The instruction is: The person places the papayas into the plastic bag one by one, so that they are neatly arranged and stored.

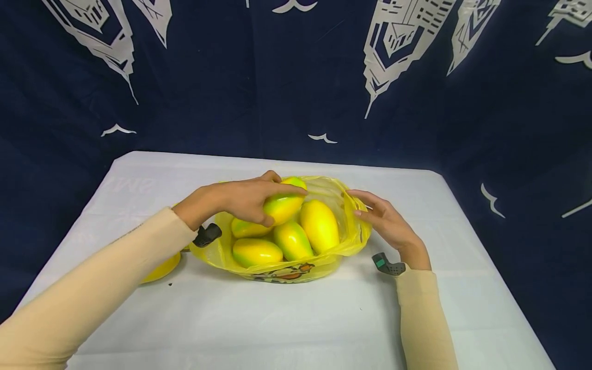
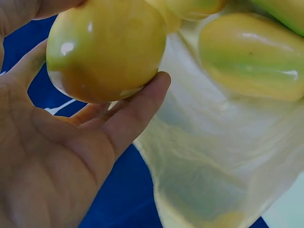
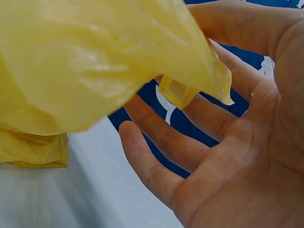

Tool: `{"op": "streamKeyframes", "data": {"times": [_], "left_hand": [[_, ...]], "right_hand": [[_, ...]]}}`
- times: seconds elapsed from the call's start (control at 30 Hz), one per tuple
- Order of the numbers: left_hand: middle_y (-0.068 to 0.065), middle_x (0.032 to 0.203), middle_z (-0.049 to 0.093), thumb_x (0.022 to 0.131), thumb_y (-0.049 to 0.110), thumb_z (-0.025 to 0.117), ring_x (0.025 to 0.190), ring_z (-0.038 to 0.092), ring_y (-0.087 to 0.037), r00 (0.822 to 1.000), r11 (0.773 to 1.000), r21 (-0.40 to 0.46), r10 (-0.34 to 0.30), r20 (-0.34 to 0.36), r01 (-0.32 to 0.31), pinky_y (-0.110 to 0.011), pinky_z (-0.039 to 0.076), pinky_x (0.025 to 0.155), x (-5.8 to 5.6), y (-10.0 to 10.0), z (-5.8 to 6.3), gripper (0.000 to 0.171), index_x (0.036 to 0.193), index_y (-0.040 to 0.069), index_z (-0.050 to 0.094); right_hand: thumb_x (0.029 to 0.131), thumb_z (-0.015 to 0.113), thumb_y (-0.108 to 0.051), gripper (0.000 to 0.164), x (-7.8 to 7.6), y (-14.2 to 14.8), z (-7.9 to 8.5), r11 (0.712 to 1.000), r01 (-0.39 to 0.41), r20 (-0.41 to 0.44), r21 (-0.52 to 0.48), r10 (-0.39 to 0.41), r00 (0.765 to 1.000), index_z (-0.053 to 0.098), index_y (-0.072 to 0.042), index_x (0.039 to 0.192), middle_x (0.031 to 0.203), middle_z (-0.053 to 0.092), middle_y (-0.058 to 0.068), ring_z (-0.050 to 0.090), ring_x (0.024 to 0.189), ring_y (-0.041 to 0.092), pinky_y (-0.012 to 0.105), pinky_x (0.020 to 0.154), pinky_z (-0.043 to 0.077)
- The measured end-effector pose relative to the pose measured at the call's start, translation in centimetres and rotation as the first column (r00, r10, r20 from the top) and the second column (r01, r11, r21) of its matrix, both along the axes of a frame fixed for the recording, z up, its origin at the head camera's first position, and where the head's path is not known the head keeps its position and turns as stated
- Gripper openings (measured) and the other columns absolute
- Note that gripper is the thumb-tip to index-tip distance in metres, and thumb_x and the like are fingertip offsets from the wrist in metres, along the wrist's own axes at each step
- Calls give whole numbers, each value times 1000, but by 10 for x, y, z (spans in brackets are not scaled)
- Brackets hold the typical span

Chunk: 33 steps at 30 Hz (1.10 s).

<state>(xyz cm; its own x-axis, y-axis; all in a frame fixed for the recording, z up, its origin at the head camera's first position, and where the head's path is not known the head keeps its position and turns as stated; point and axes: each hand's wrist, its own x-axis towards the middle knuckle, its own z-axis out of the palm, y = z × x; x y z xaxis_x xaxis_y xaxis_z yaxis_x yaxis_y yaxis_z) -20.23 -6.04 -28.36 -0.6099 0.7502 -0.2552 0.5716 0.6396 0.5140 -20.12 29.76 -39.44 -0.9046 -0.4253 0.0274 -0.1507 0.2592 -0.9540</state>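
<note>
My left hand [image 1: 242, 199] grips a yellow-green mango [image 1: 282, 209] over the mouth of a yellow plastic bag [image 1: 353, 234]. In the left wrist view, its fingers curl round that mango [image 2: 109, 52]. Several other mangoes lie inside the bag, among them a large yellow one [image 1: 319, 226] and one near the front rim [image 1: 257, 252]. At the bag's right side, my right hand [image 1: 392, 221] pinches the rim between thumb and fingers. The right wrist view shows the bag's edge [image 3: 190, 52] running between them, with the thumb tip hidden.
Left of the bag, a yellow object [image 1: 163, 269] lies on the white-covered table [image 1: 277, 329], partly hidden by my left forearm. A dark blue cloth [image 1: 222, 92] with white prints hangs behind the table. A tiny dark speck [image 1: 170, 284] is on the cover.
</note>
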Motion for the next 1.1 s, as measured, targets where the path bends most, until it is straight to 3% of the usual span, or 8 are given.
{"op": "streamKeyframes", "data": {"times": [0.13, 0.43, 1.1], "left_hand": [[-14, 148, 32, 87, 5, 66, 131, 37, -27, 1000, 1000, -13, 2, 23, -2, -52, 40, 107, -8, 3, -6, 82, 157, 33, 34], [-12, 160, 28, 92, 5, 61, 147, 26, -28, 1000, 997, -76, -26, -10, 25, -55, 28, 117, -24, 12, -19, 78, 159, 30, 30], [-11, 146, 40, 94, 17, 62, 129, 39, -23, 999, 991, -124, 54, 0, -54, -48, 37, 109, -36, 29, -36, 80, 159, 38, 23]], "right_hand": [[101, 60, -13, 50, -1, 0, 0, 1000, 1, -2, -2, -1, 1000, 47, -11, 149, 157, 40, 6, 44, 139, 13, 20, 103, 45], [101, 60, -14, 50, 0, 1, -2, 1000, 5, -6, 14, -5, 1000, 47, -12, 149, 158, 39, 6, 41, 141, 16, 20, 103, 44], [101, 60, -15, 49, 0, -1, -1, 1000, 13, 0, 28, -13, 1000, 48, -13, 148, 159, 38, 6, 39, 144, 25, 20, 103, 44]]}}
